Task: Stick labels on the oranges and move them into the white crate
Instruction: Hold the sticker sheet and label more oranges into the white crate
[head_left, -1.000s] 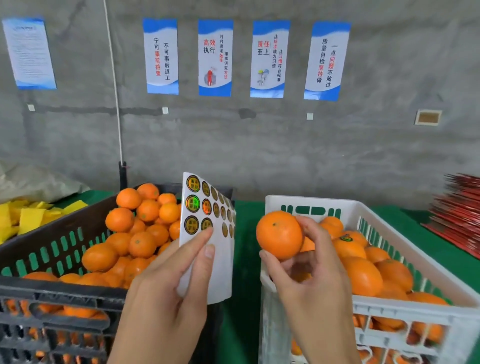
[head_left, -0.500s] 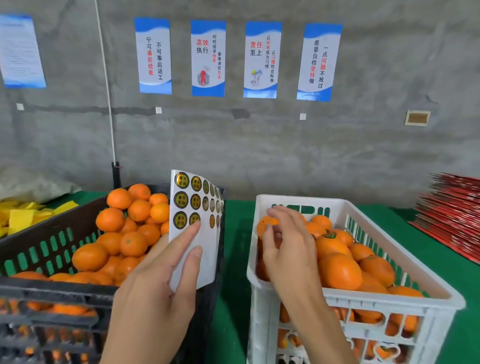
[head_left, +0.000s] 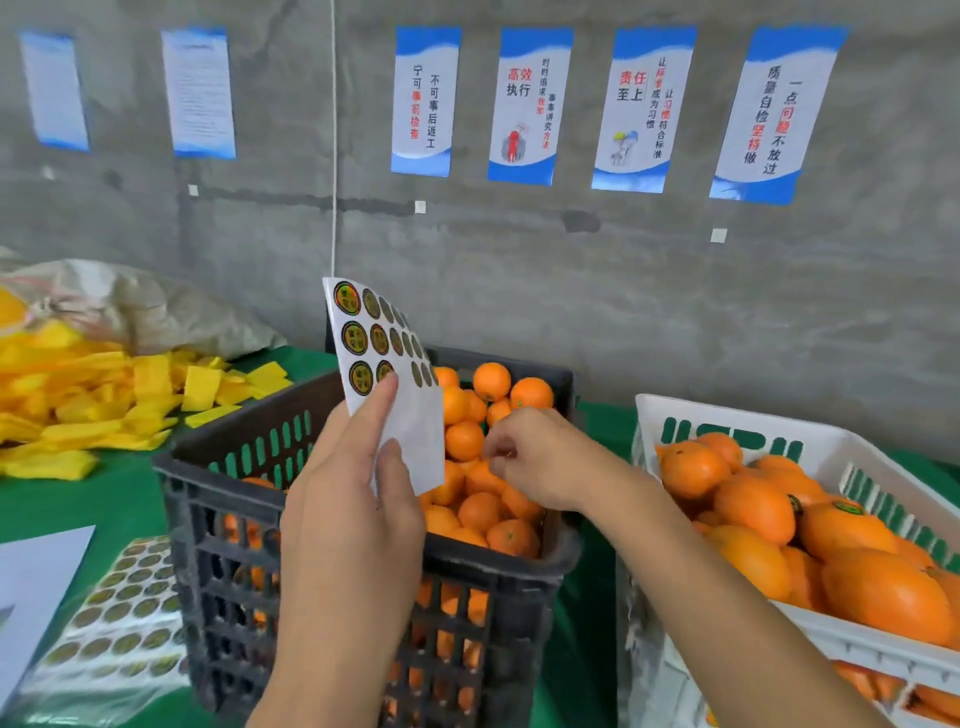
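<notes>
Left hand raised, thumb and fingers pinching; right hand extended, fingers curled.

Glossy label sheet, plastic crates

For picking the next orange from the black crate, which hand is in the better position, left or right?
The right hand. It hangs over the oranges in the black crate, fingers curled and holding nothing. The left hand holds the label sheet, so it is busy.
</notes>
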